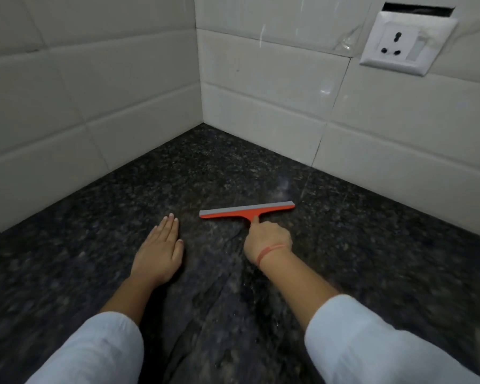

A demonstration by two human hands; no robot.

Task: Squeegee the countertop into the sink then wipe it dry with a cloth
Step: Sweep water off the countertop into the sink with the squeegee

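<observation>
Countertop (pixel 358 245): dark speckled stone, wet streaks near the middle; bounded by tiled walls at left and at back, meeting in a corner (pixel 203 123).
Open room: bare stone between squeegee and both walls; more at right.
Squeegee (pixel 247 211): orange body, grey blade strip; lies on the countertop, just right of centre.
Squeegee axis: blade runs left-right, right end slightly farther; blade edge faces the back wall, handle toward the person.
Right hand (pixel 268 239): curled round the handle, forefinger stretched along it.
Left hand (pixel 161 249): flat, fingers straight, palm down on the stone, left of the squeegee, apart from it.
Socket (pixel 405 45): white, on back wall, upper right.
</observation>
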